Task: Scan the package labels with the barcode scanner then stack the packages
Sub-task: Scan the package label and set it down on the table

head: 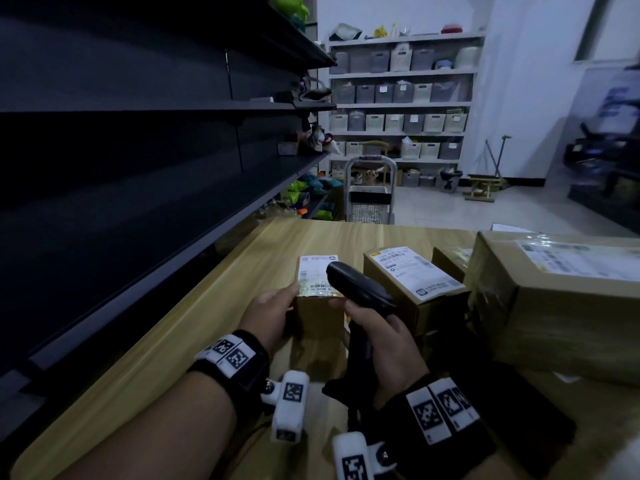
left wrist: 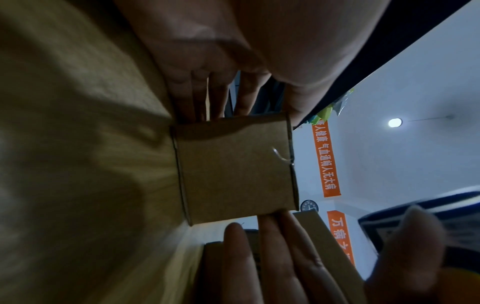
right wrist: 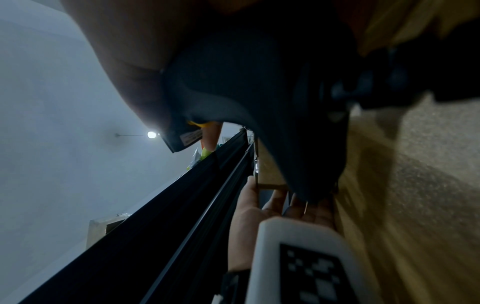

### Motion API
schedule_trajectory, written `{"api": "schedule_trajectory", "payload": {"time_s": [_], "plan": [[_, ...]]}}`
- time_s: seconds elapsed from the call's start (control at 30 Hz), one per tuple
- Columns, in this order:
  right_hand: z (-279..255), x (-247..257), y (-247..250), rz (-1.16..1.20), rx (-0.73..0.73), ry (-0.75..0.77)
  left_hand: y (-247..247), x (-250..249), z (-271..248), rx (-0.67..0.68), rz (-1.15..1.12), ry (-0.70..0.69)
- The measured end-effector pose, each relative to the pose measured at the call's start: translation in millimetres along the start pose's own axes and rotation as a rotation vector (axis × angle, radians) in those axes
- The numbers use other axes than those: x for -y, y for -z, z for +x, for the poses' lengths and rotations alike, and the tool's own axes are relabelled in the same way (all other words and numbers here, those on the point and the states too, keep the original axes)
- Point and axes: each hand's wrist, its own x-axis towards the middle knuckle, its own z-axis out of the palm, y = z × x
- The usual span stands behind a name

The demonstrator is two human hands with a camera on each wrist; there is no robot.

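A small cardboard box (head: 318, 315) with a white label (head: 317, 273) on top stands on the wooden table (head: 214, 306). My left hand (head: 277, 306) holds its left side, thumb on the label's edge. In the left wrist view its fingers (left wrist: 197, 98) lie along the side of the small box (left wrist: 236, 168). My right hand (head: 377, 327) grips the handle of a black barcode scanner (head: 360, 292), whose head hangs just over the label. The scanner (right wrist: 259, 102) fills the right wrist view.
A second labelled box (head: 412, 285) stands just right of the scanner, a smaller box (head: 450, 258) behind it. A large taped box (head: 554, 306) fills the table's right side. Dark shelving (head: 138, 150) runs along the left edge. A trolley (head: 369, 192) stands beyond the table.
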Motion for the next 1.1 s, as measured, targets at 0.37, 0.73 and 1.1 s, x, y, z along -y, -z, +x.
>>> {"api": "schedule_trajectory", "payload": {"time_s": [0.37, 0.73, 1.1], "plan": [[-10, 7, 6, -0.054, -0.146, -0.039, -6, -2, -13, -0.014, 0.025, 0.017], [-52, 26, -8, 0.085, -0.159, 0.012, -6, -30, -118, -0.075, 0.175, -0.089], [-146, 94, 18, 0.032, -0.210, 0.152, -80, -25, -216, 0.546, 0.035, 0.116]]}}
